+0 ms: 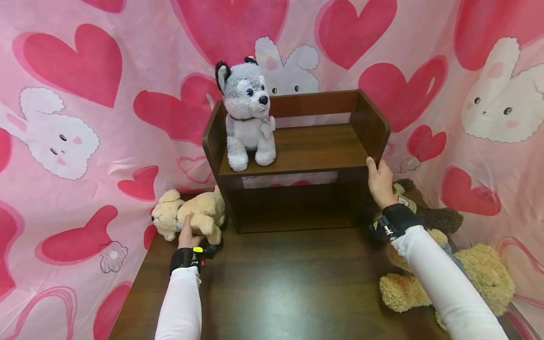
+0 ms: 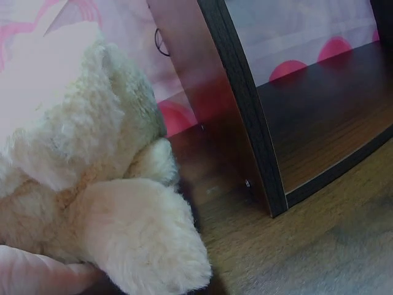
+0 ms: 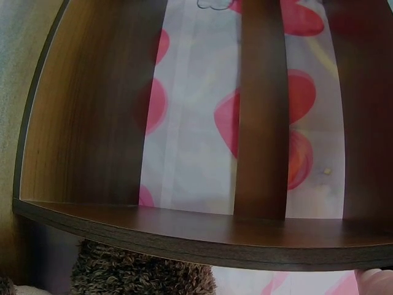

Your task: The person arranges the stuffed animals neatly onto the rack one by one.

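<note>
A two-tier dark wooden shelf (image 1: 297, 172) stands on the table. On its upper board, at the left end, a grey-and-white plush husky (image 1: 248, 127) sits upright. My left hand (image 1: 187, 234) grips a cream plush dog (image 1: 195, 208) lying sideways just left of the shelf; its head points left. In the left wrist view my thumb presses into the fur of the plush dog (image 2: 147, 233), and my other fingers are hidden. At the shelf's right side panel, my right hand (image 1: 381, 182) holds the front edge. The right wrist view shows the shelf (image 3: 184, 236) close up, with one fingertip (image 3: 374, 281) at its edge.
Right of the shelf lies a dark brown plush toy (image 1: 439, 219), partly behind my right arm. Nearer, a tan plush bear (image 1: 484, 274) lies on the table (image 1: 293, 283). Pink heart-and-bunny cloth (image 1: 170, 56) hangs close behind and on both sides.
</note>
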Motion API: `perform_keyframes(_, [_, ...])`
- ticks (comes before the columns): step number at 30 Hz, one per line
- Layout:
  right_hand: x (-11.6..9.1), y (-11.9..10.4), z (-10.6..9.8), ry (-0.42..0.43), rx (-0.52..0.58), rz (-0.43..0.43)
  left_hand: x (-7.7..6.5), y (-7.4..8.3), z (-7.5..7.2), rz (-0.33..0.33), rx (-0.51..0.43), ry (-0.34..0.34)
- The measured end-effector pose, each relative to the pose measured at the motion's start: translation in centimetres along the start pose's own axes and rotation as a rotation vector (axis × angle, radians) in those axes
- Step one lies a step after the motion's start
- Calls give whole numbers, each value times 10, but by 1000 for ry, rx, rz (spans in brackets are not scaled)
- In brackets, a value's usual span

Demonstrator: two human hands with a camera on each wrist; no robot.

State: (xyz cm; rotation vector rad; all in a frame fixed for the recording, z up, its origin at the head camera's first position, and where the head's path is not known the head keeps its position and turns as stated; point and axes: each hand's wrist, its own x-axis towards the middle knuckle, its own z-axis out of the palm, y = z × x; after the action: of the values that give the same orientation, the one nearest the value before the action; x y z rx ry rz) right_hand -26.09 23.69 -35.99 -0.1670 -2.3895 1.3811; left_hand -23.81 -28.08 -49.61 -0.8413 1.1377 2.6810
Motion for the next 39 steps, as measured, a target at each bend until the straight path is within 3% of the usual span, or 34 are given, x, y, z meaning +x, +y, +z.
perform_keyframes(5, [-1,-1,-1,-16,3,6,1,3,-4,29,-46,20])
perform_keyframes(11, [0,-1,0,-8,4,0,-9,8,-6,59,10,96])
perform_keyframes(14, [-1,-1,1,-1,8,4,-11,11,-7,79,34,102])
perform_keyframes(22, [0,-1,1,-4,14,5,-14,17,-3,197,-16,53])
perform_keyframes(39, [0,-1,3,52,-23,-14,-32,26,1,333,-3,40])
